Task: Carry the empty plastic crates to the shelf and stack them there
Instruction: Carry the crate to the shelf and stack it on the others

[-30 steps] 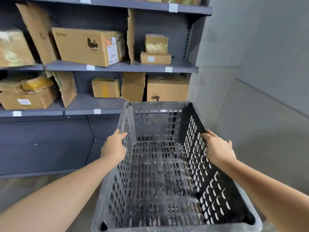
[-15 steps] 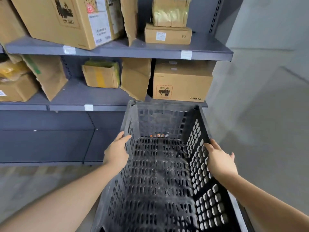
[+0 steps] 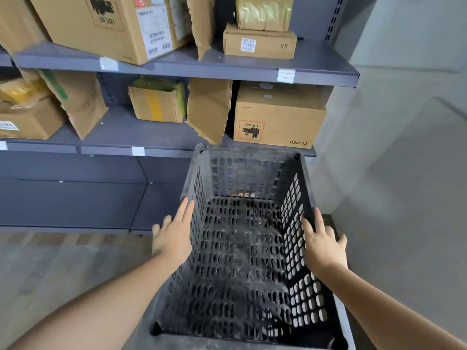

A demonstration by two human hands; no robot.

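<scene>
Right now we see a dark perforated crate (image 3: 242, 248), empty inside, low in front of the grey shelf (image 3: 192, 69), its far end just below the front edge of the lower shelf board at that board's right end. Our left hand (image 3: 173, 236) lies flat against the outside of the crate's left wall, fingers stretched forward and spread, not curled around anything. Our right hand (image 3: 322, 245) rests on the rim of the right wall, fingers splayed open, with the thumb side over the inner face of that wall; neither hand is closed on the crate. Through the holes at the far end of the crate floor a small orange patch shows, but we cannot tell what it is. On the lower shelf board, just behind the crate's far end, stands a cardboard box (image 3: 278, 120) with a red-bordered label, and a torn sheet of cardboard (image 3: 208, 109) leans beside it on the left. Grey floor (image 3: 63, 269) spreads to the left of the crate.
</scene>
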